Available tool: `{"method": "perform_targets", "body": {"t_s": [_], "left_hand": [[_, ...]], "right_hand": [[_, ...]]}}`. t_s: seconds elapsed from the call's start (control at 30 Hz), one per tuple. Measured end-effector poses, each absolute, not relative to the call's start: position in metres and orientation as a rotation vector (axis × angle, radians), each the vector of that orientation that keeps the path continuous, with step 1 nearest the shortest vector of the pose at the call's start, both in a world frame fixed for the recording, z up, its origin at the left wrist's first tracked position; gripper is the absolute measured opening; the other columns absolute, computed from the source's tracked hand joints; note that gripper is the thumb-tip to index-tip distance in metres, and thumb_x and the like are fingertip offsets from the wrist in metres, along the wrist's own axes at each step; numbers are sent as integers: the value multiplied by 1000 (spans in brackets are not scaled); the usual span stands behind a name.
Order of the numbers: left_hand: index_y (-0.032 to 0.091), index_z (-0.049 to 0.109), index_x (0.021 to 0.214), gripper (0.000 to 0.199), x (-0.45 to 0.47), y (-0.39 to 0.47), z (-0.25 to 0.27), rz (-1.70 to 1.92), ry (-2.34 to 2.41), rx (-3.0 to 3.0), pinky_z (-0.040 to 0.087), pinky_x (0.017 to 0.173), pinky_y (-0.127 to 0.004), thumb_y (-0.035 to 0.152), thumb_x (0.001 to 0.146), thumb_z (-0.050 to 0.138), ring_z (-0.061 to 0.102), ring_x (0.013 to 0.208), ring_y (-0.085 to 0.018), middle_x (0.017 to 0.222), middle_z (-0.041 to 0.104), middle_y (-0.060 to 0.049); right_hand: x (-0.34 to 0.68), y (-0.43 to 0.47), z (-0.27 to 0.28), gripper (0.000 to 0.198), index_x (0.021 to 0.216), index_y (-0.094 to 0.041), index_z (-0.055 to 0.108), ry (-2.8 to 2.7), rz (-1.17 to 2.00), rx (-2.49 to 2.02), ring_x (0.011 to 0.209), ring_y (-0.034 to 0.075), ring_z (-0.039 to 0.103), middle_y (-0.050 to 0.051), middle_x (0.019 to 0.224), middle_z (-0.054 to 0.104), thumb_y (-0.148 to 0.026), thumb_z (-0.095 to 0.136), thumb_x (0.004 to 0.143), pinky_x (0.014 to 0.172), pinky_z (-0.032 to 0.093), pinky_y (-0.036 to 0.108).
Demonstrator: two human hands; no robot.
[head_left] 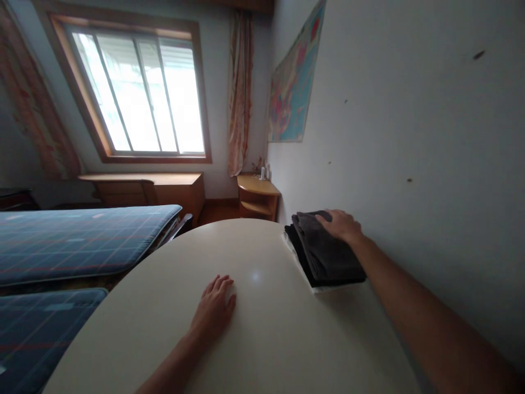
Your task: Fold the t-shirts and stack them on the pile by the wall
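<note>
My left hand (215, 304) lies palm down on the pale round table (262, 345), fingers stretched out and nothing held. To the right, against the wall, stands a stack of folded cloths on the tabletop. Its top piece is a dark grey folded cloth (328, 251), over a black folded cloth (302, 256) and a white layer (328, 289) whose edge shows at the bottom. My right hand (341, 223) rests on the far right part of the grey cloth, thumb apart from the fingers. Some of its fingertips are hard to make out.
Two beds with blue plaid mattresses (82, 241) are at the left, close to the table's edge. Behind are a wooden desk (172, 179), a corner shelf (258, 186) with small items, a window (143, 93) and curtains (241, 93). A map (295, 82) hangs on the white wall (394, 120).
</note>
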State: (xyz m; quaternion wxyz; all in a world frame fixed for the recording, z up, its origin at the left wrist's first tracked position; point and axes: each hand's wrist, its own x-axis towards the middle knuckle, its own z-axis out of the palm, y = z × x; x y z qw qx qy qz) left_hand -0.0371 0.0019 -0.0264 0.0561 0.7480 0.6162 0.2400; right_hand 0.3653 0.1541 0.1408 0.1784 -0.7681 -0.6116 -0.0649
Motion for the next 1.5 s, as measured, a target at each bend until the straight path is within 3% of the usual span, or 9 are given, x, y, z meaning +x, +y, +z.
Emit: {"method": "perform_targets", "body": {"t_s": [0.13, 0.4, 0.53, 0.63, 0.73, 0.87, 1.1, 1.5], "left_hand": [[23, 63, 123, 35, -39, 2, -29, 751, 1858, 2292, 34, 117, -49, 22, 90, 51, 42, 140, -28, 142, 57, -7], [24, 64, 123, 35, -38, 2, -26, 725, 1862, 2300, 35, 117, -47, 23, 90, 53, 42, 139, -29, 141, 56, -6], [25, 64, 124, 36, -39, 1, -21, 713, 1841, 2315, 35, 116, -47, 24, 90, 53, 43, 139, -28, 141, 57, -6], [23, 63, 127, 38, -39, -3, -17, 665, 1850, 2326, 34, 117, -46, 26, 90, 54, 41, 140, -28, 143, 55, -7], [21, 62, 131, 41, -38, -7, -11, 610, 1868, 2338, 31, 118, -45, 28, 91, 53, 38, 142, -30, 146, 53, -9], [20, 57, 138, 48, -36, -13, -6, 587, 1819, 2382, 29, 120, -47, 31, 91, 54, 35, 145, -32, 150, 50, -9], [33, 45, 149, 60, -31, -31, -8, 482, 1614, 2467, 22, 120, -55, 53, 93, 53, 17, 150, -37, 161, 33, -5], [36, 41, 151, 62, -34, -32, -11, 415, 1569, 2482, 18, 121, -55, 58, 93, 50, 13, 151, -36, 163, 26, -4]], "right_hand": [[342, 155, 118, 82, 152, -34, 37, -1792, 20, -2278, 145, 46, 23, 9, 163, 24, -82, 23, 87, 111, 19, 72], [349, 155, 89, 84, 152, -32, 38, -1770, 106, -2233, 145, 48, 22, 11, 164, 20, -83, 30, 85, 110, 20, 71], [344, 147, 104, 69, 143, -24, 51, -1767, -5, -2132, 144, 41, 29, 13, 159, 34, -69, 36, 93, 113, 15, 68], [319, 126, 114, 49, 129, -19, 62, -1774, -163, -1923, 140, 30, 40, 13, 150, 48, -49, 39, 97, 117, 21, 57], [275, 88, 107, 46, 126, -16, 63, -1895, -213, -1628, 135, 24, 46, 14, 141, 57, -41, 37, 98, 117, 27, 45], [215, 26, 62, 50, 135, -12, 57, -2176, -149, -1416, 141, 24, 39, 14, 148, 51, -37, 41, 95, 121, 18, 39], [193, -26, 7, 78, 154, -19, 35, -2406, 318, -1685, 152, 29, 15, 10, 163, 25, -66, 39, 92, 121, 9, 47], [196, -26, 10, 77, 155, -19, 34, -2416, 336, -1690, 152, 27, 15, 10, 163, 24, -64, 40, 92, 121, 8, 45]]}}
